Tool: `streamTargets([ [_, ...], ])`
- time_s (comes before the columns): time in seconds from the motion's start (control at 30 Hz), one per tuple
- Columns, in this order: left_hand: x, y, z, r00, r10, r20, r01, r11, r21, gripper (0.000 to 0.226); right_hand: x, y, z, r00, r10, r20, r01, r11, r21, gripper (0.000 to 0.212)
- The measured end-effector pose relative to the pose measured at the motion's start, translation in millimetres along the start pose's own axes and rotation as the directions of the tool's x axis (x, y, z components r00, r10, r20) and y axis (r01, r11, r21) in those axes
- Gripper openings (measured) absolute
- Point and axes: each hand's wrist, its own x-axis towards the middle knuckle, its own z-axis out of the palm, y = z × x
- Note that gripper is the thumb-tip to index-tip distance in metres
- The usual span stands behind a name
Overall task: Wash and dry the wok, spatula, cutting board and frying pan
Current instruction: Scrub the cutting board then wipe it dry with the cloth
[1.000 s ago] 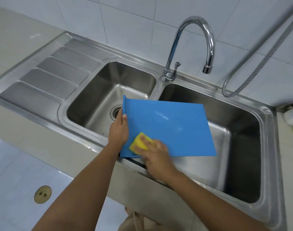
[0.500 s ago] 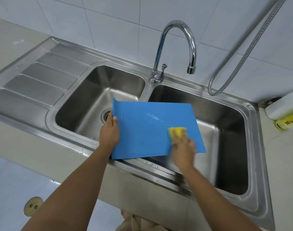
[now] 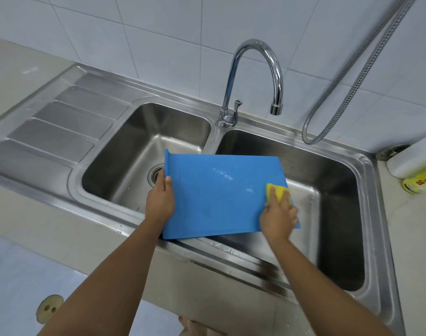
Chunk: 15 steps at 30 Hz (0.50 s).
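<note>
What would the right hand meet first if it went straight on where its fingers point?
Probably the far wall of the right basin, once the right hand and sponge leave the cutting board; depth unclear.

Blue cutting board (image 3: 219, 197) over the sink!
Thin, glossy-wet, tilted nearly flat across both basins, near edge resting on the front rim.

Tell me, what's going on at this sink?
A person is washing a blue cutting board over a steel double sink. The left hand grips the board's left edge and holds it tilted across the two basins. The right hand holds a yellow sponge against the board's right edge. No water shows at the tap. A yellow-labelled bottle lies on the counter to the right.
</note>
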Motion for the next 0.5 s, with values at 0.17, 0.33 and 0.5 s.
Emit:
streamTargets([
  [0.17, 4, -1, 2, 1.0, -0.016, -0.003, 0.016, 1.0, 0.008, 0.041, -68, -78, 25, 0.818, -0.575, 0.013, 0.573, 0.816, 0.07, 0.061],
  [0.33, 3, 5, 3, 1.0, -0.017, -0.002, 0.017, 1.0, 0.01, 0.04, -16, -43, 14, 0.833, -0.549, 0.073, 0.548, 0.836, 0.032, 0.053],
  [0.5, 2, 20, 9, 1.0, -0.012, 0.016, 0.012, 1.0, 0.006, 0.04, 30, 41, -13, 0.987, -0.126, 0.096, 0.128, 0.992, -0.007, 0.052],
])
